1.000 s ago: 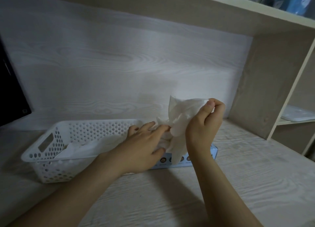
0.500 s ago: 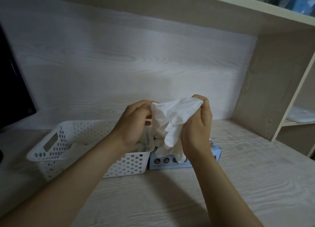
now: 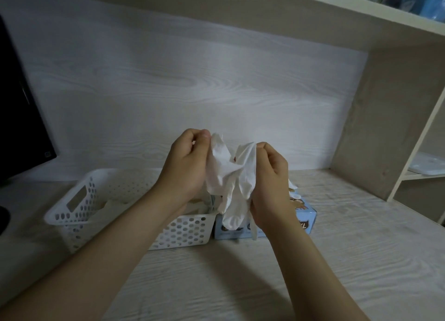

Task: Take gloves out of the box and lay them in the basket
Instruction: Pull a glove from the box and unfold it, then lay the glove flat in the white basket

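Note:
Both hands hold a crumpled white glove [image 3: 231, 173] up in the air above the desk. My left hand [image 3: 186, 167] pinches its upper left edge, and my right hand [image 3: 269, 184] pinches the upper right edge. The glove's fingers dangle down in front of the light-blue glove box [image 3: 301, 218], which sits on the desk under my right hand. More white gloves poke from the box top [image 3: 294, 192]. A white perforated basket [image 3: 79, 210] stands just left of the box, with pale gloves lying inside.
A dark monitor [image 3: 21, 118] stands at the far left. A shelf board runs overhead, and an upright shelf panel [image 3: 385, 128] closes off the right side. Bare wood-grain desk [image 3: 240, 284] stretches in front of the basket and box.
My left hand rose from the box and took the glove's left edge. Both hands lifted the glove and spread it apart between them.

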Available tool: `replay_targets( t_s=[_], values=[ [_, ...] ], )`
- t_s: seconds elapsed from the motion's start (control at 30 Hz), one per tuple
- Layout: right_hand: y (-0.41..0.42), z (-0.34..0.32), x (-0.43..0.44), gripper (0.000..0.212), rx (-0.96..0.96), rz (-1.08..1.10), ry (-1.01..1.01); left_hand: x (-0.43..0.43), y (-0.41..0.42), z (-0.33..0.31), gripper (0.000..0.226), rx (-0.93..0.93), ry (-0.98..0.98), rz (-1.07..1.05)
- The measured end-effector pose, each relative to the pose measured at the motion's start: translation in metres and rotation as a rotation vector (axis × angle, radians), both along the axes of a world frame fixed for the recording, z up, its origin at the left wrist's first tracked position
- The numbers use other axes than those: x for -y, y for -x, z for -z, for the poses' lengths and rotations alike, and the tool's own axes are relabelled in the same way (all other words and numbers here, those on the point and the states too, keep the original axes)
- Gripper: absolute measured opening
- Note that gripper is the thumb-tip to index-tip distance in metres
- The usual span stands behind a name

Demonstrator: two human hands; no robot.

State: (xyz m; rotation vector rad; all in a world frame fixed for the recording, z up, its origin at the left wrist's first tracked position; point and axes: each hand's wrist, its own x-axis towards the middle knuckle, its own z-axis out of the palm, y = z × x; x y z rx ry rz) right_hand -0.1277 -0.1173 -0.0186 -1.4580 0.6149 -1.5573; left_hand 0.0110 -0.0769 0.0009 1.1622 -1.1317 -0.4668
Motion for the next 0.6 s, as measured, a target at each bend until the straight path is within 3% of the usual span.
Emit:
replay_targets(
  t_s=[0.13, 0.3, 0.4, 0.5, 0.6],
  values=[
    [0.001, -0.003, -0.005, 0.021, -0.033, -0.109, 0.009, 0.000, -0.002, -0.001, 0.029, -0.006, -0.059, -0.083],
    [0.000, -0.002, -0.013, 0.039, -0.149, -0.257, 0.092, -0.001, -0.007, 0.000, 0.031, 0.095, -0.064, -0.097],
    [0.000, -0.001, -0.015, 0.051, -0.195, -0.272, 0.152, -0.005, -0.012, -0.006, 0.039, 0.019, -0.126, -0.027],
    [-0.001, 0.000, -0.019, 0.061, -0.245, -0.226, 0.203, -0.009, -0.015, -0.012, 0.041, -0.011, -0.178, -0.016],
    [-0.006, 0.004, -0.023, 0.061, -0.337, -0.046, 0.345, -0.012, -0.015, -0.015, 0.037, 0.046, -0.127, -0.033]
  ],
)
